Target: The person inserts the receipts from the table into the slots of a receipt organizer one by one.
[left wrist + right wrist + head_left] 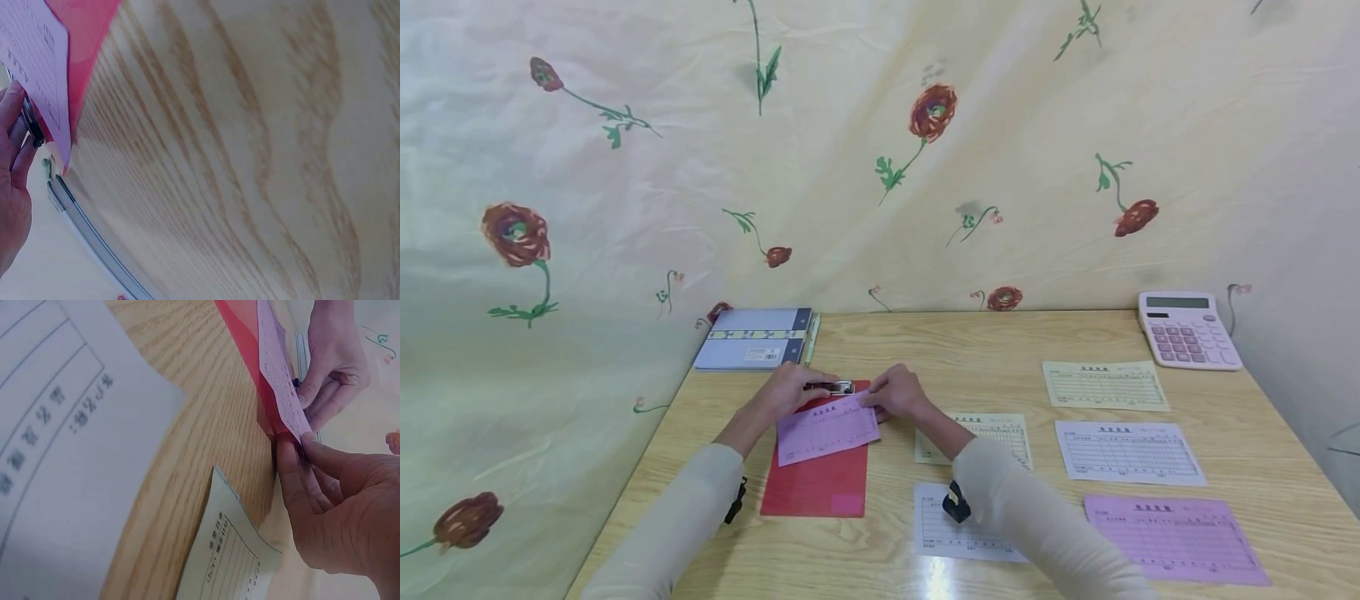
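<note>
Pink slip (829, 429), just one, tilted over one red clipboard (816, 492). Far left, at the back: one blue notebook (741, 354), with one pen (812, 339) just beside it. Next, one left hand (786, 392), in a grip on one metal clip (845, 387) at the clipboard's top. Then one right hand (898, 392), with the slip's top right corner in a pinch. Midway, two papers: one yellow paper (1011, 429), one white paper (934, 529) nearer. Farther right, three sheets: one yellow sheet (1105, 387), one white sheet (1127, 454), one pink sheet (1176, 542). Last, one calculator (1187, 331) at the back.
</note>
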Motion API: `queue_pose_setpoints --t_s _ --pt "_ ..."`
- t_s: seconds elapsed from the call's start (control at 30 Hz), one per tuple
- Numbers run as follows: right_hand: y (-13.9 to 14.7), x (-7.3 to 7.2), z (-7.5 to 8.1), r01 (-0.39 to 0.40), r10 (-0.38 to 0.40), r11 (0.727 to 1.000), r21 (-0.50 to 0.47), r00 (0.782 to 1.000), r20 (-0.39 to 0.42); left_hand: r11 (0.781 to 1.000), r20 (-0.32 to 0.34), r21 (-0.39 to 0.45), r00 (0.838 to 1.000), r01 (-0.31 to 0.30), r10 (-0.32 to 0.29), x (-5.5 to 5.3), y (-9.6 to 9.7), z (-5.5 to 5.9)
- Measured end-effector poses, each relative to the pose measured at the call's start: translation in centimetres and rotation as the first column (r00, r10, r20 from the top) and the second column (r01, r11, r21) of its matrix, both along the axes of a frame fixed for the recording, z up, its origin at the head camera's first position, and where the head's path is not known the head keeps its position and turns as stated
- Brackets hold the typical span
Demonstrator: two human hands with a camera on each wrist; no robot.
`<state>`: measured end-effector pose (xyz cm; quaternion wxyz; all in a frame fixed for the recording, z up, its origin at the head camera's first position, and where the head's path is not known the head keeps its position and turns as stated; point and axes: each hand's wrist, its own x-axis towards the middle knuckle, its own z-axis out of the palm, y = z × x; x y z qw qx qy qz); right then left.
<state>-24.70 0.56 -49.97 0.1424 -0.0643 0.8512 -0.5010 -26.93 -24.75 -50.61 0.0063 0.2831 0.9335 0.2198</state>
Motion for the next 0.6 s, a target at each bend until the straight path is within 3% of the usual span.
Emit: queue_pose_setpoints --t_s 0.17,0.4,0.6 --pt "-0.31 -0.03 -0.14 0.027 -0.027 1.000 -0.004 1.000 0.010 1.000 -0.008 -0.011 1.000 0.003 -0.003 0.17 0.15 0.16" --pt "-0.33 0.18 0.15 0.031 -0.030 0.999 -0.010 0.999 0.022 0.985 -0.066 -0.170 0.998 0.008 -0.019 0.49 0.62 0.12" --pt "-0.58 0.29 0.22 0.034 -0.034 0.999 0.029 0.999 0.015 0.975 -0.069 -0.221 0.997 0.007 -0.022 0.94 0.73 0.17"
